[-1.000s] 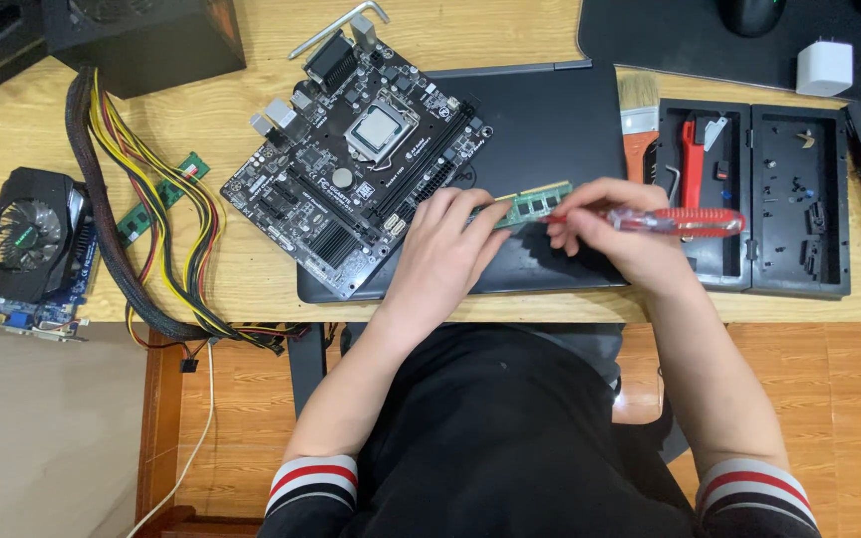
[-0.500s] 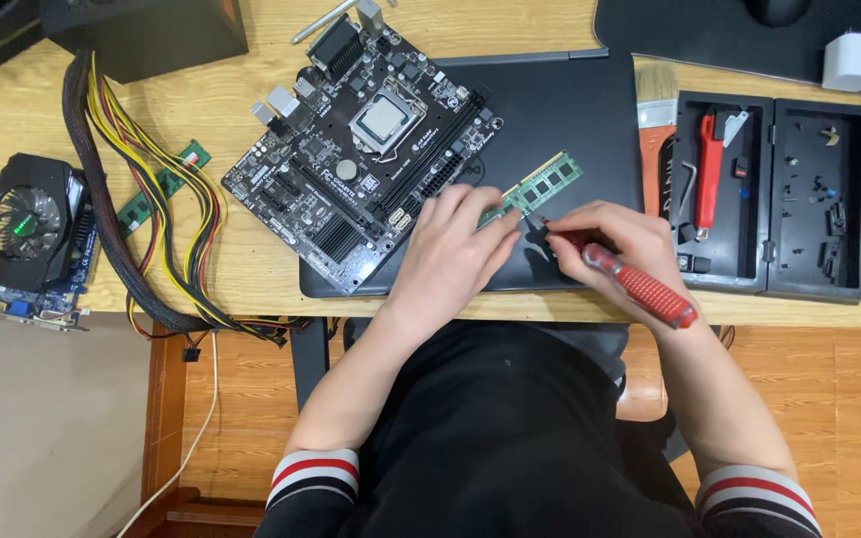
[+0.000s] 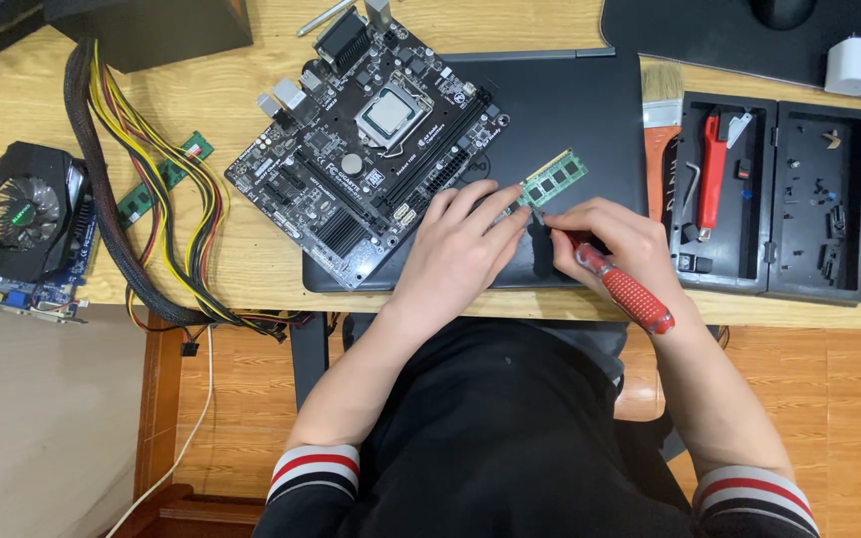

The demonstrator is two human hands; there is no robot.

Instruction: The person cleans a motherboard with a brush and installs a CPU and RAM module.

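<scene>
Left hand (image 3: pixel 455 249) pinched green memory stick (image 3: pixel 553 178); right hand (image 3: pixel 605 239) gripped red screwdriver (image 3: pixel 622 289). Under hands: black mat (image 3: pixel 570 110), wooden table (image 3: pixel 251 254). Below: wood floor (image 3: pixel 829 389).

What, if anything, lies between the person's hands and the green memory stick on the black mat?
Nothing visible: the left hand already pinches the green memory stick, and the right hand holds the red-handled screwdriver beside it.
</scene>
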